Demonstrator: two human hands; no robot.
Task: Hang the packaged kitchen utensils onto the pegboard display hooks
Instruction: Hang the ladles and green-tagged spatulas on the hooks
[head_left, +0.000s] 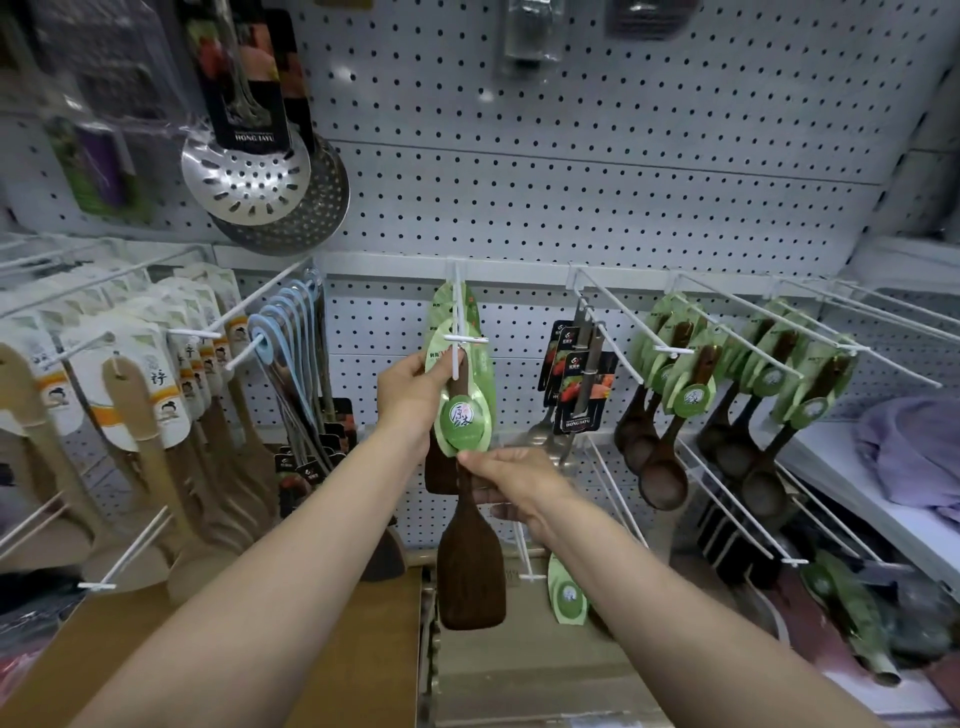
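Currently left hand (410, 389) pinches the green card (464, 415) of one dark wooden spatula (470, 566) at the white hook (457, 332); right hand (511, 486) fingers curl round its handle. Two skimmers (260, 179) hang upper left.

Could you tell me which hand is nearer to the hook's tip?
Left. The left hand holds the green card right beside the hook tip; the right hand grips the spatula handle, lower down.

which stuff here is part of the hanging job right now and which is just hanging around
In the job:
- dark wooden spatula with green card
- white centre hook
- left hand pinching the card's top
- right hand gripping the handle

Just there:
- steel skimmers
- pale wooden spatulas
- blue utensils
- dark ladles
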